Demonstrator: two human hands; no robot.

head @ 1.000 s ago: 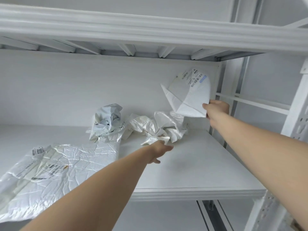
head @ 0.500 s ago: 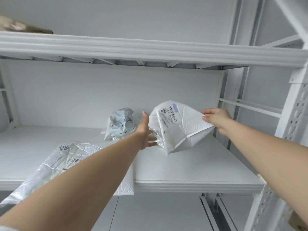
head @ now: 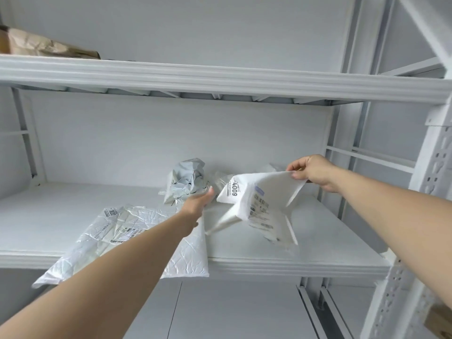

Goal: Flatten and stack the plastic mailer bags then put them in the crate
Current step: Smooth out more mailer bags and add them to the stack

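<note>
Over white shelf (head: 327, 231): pinching white mailer (head: 264, 192) top edge w/ R hand (head: 315, 172); L hand (head: 198, 203) near its lower corner, grip unclear

White mailer (head: 263, 192) aloft, flattened mailer (head: 137, 231), crumpled mailer (head: 188, 182)

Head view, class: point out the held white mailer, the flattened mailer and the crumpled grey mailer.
white mailer (head: 271, 189), head view, upper panel.
flattened mailer (head: 127, 231), head view, crinkled middle.
crumpled grey mailer (head: 188, 179), head view, upper bulge.
</note>
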